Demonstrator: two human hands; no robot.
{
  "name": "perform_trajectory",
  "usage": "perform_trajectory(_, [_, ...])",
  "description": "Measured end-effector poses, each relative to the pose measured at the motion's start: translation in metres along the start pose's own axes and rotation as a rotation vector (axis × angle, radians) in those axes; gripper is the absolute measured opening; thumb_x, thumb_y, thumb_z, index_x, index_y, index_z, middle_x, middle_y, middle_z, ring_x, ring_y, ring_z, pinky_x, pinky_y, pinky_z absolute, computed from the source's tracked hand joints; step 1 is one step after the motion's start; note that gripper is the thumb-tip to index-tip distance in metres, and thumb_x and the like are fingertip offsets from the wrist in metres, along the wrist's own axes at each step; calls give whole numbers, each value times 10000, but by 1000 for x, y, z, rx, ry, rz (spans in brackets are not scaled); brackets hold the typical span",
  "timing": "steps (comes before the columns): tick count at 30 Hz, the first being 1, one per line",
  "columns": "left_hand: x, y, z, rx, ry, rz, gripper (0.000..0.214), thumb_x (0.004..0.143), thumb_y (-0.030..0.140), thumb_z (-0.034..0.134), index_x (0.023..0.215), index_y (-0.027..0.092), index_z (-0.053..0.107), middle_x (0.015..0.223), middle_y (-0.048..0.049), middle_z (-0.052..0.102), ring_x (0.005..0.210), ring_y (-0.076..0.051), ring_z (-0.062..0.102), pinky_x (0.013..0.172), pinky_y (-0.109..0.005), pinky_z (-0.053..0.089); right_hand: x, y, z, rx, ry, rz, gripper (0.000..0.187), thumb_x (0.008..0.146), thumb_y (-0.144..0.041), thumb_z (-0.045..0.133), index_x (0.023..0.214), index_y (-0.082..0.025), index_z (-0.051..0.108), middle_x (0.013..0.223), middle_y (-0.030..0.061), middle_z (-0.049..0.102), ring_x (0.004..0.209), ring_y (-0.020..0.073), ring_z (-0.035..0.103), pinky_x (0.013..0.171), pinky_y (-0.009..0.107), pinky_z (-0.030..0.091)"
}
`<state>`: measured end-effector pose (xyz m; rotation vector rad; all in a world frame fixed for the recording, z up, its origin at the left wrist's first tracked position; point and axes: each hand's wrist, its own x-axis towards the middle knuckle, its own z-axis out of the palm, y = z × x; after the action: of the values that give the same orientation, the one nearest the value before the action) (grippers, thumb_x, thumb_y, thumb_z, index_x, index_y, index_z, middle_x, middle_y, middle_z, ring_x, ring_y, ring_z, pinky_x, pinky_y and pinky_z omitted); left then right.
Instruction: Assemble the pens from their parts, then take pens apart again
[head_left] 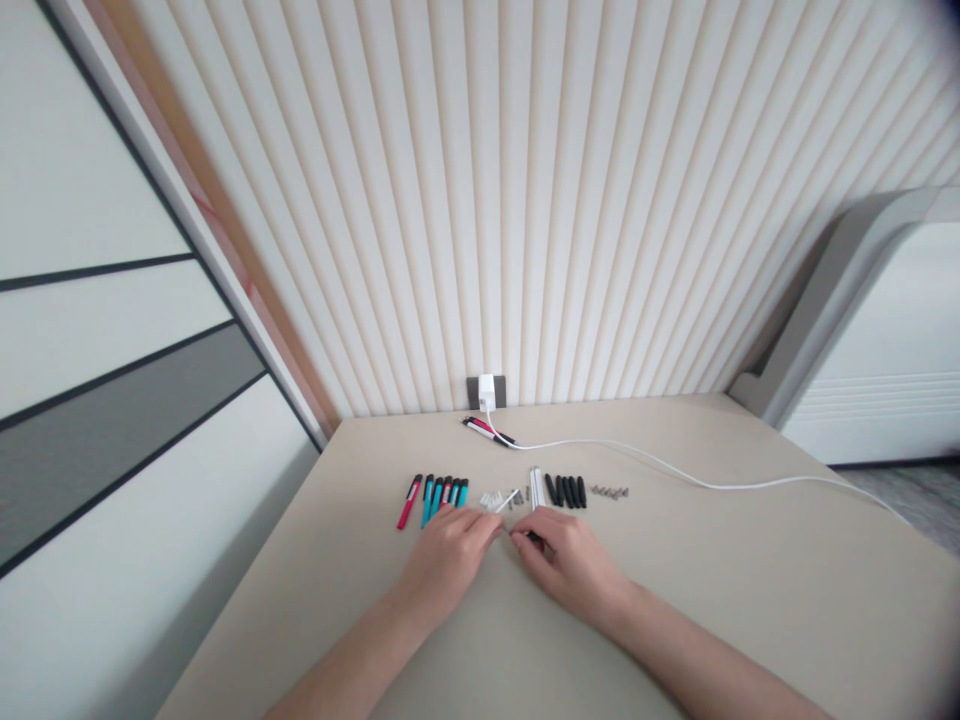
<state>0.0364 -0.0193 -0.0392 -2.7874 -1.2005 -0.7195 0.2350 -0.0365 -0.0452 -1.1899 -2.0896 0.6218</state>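
Observation:
My left hand [450, 553] and my right hand [564, 560] lie close together on the beige table [720, 590], fingers pinched toward each other. Between their fingertips runs a thin white pen part [507, 500], and a small dark piece shows under my right fingertips. Just beyond my left hand lies a row of red and teal pen barrels [436, 493]. Small white bits [491, 499] sit beside them. Past my right hand are white tubes [535, 485], black grip sleeves [566, 490] and tiny grey springs [609, 492].
Two assembled pens [487, 430] lie near the wall by a white charger [487, 391] in a socket. Its white cable [697, 478] trails right across the table. A ribbed wall stands behind, and a white and grey unit [877, 340] sits at the right.

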Motion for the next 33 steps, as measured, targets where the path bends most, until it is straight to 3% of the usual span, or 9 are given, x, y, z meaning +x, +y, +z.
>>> perform_trajectory(10, [-1,0,2,7,-20,-18,184,969,198,448,943,198,630,792,-19,682,801,-183,651,747,-298,481,3,4,1,-74,24,19,189,896,-228,491,895,-229,680,786,22,659,684,154,599,647,243,415])
perform_trajectory(14, [-1,0,1,31,35,-72,183,960,221,462,1052,202,619,887,-42,696,847,-190,652,788,-309,489,7,11,-4,-232,90,105,194,906,-247,488,892,-233,681,829,34,676,690,160,616,641,251,403])
perform_trajectory(19, [-2,0,2,58,12,-88,194,950,216,456,1041,201,627,869,-39,685,842,-187,645,782,-293,489,17,22,-10,-484,142,212,217,932,-251,467,834,-226,659,827,61,680,696,181,628,588,261,360])
perform_trajectory(26, [-2,3,3,53,-51,-93,231,950,226,449,1122,199,602,938,-44,679,897,-213,637,810,-345,492,24,23,2,-653,62,202,232,952,-233,438,844,-203,641,868,68,678,790,188,651,627,251,379])
perform_trajectory(33, [-2,5,2,19,-110,-75,309,939,189,453,1229,177,556,1002,-63,670,956,-223,632,852,-370,498,22,23,3,-661,59,144,279,967,-259,419,825,-206,653,863,48,675,784,187,659,646,255,400])
